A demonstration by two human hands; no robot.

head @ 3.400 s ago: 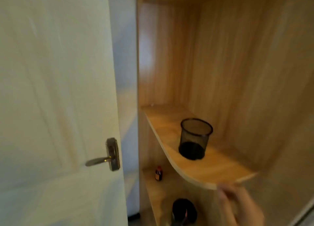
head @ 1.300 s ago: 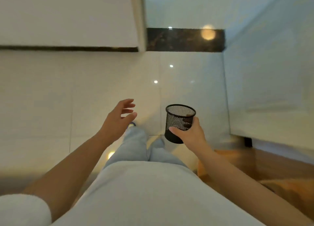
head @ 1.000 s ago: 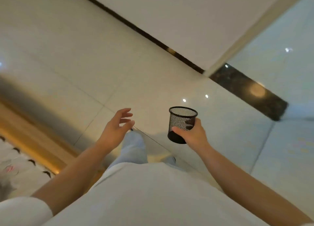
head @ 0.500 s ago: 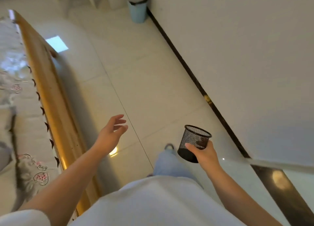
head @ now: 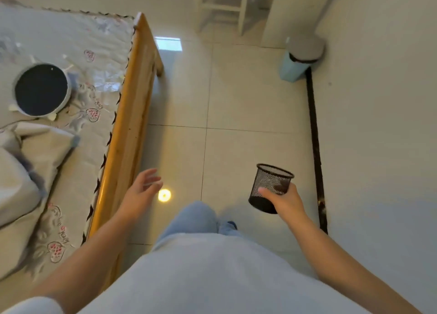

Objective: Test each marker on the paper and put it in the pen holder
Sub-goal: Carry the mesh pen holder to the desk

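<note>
A person is standing on a tiled floor (head: 248,96), carrying a black mesh pen holder (head: 272,186) beside a wooden-framed bed (head: 128,115).

The right hand (head: 285,201) is gripping the pen holder by its side, thumb across the mesh, holding it slightly tilted in the air above the floor. The left hand (head: 139,193) is hanging free with its fingers loosely spread, grasping nothing. A round black-and-white device (head: 41,90) is lying on the bed's cover, and a pale blue lidded bin (head: 300,58) is sitting against the wall.

Blk mesh pen holder (head: 272,186), upright, empty, held.
</note>
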